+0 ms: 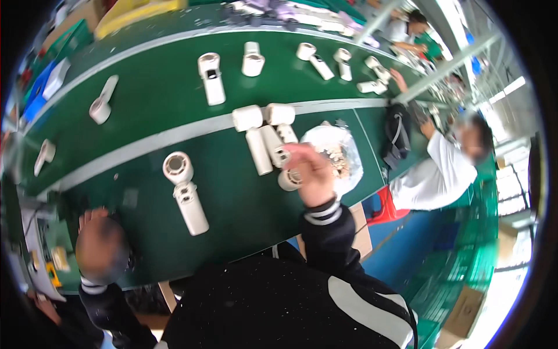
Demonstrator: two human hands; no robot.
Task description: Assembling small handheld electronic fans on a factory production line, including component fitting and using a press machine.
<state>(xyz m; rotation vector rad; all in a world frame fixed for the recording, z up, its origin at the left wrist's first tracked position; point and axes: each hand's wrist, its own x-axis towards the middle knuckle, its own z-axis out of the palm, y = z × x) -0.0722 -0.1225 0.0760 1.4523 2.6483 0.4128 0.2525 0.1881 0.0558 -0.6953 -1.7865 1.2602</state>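
Note:
My right hand (315,177) reaches over a white handheld fan (289,180) on the green bench, its fingers bent onto the fan and covering part of it. Just beyond lie several more white fans close together, one with its handle (258,152) pointing toward me. Beside that hand is a clear plastic bag (350,152) holding small pale parts. My left hand (100,247) is at the bench's left end; blur smears most of it, and only some fingertips show. Between my hands a single fan (192,208) lies with its round head away from me.
A green conveyor belt (157,96) with spaced white fans runs past a pale rail (145,141). At right a person in a white top (427,180) sits by a red stool (385,208). A black bag (397,135) lies on the bench. A yellow-handled tool (53,274) is at left.

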